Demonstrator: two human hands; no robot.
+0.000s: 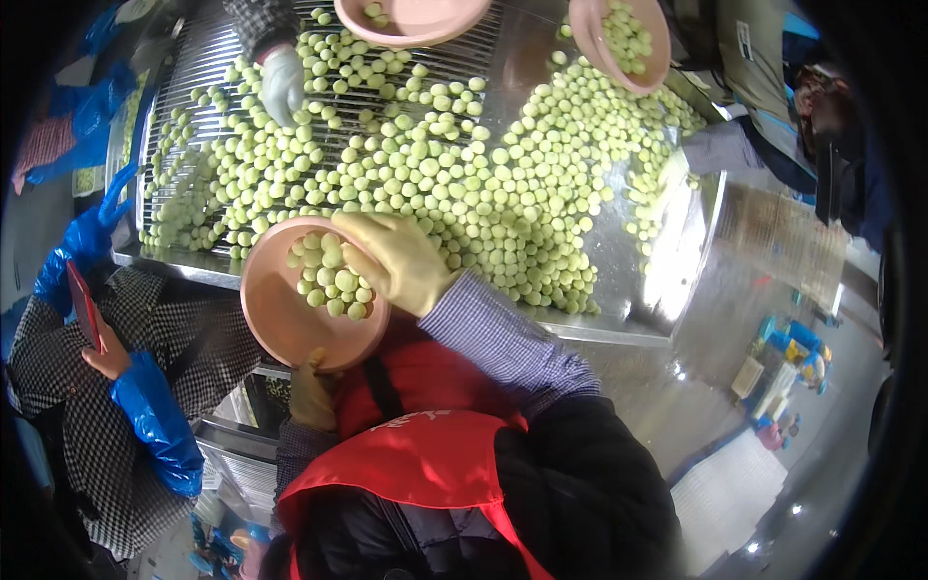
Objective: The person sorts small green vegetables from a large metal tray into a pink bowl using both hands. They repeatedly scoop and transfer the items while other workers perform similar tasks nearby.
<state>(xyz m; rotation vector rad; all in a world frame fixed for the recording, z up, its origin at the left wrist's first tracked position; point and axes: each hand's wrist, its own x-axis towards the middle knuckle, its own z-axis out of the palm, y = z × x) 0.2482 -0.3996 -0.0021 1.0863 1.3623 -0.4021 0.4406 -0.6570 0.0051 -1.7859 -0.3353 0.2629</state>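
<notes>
A pink plastic bowl (272, 301) is tilted at the near edge of the metal sorting table, with several small round green fruits (326, 279) inside. My right hand (402, 264), in a yellowish rubber glove, lies over the bowl's upper right rim, thumb on the inner side. At the lower rim my left hand (313, 395), in a similar glove, holds the bowl; part of it is hidden. Beyond the bowl, a broad layer of loose green fruits (435, 181) covers much of the slatted tabletop (192, 54).
Across the table a gloved hand (283, 87) of another person rests among the fruits. Two more pink bowls (428, 22) (591, 36) are at the far side. To my left stands a person in a checked garment (167, 312), holding a red phone (83, 304). The metal rim (609, 333) borders the table.
</notes>
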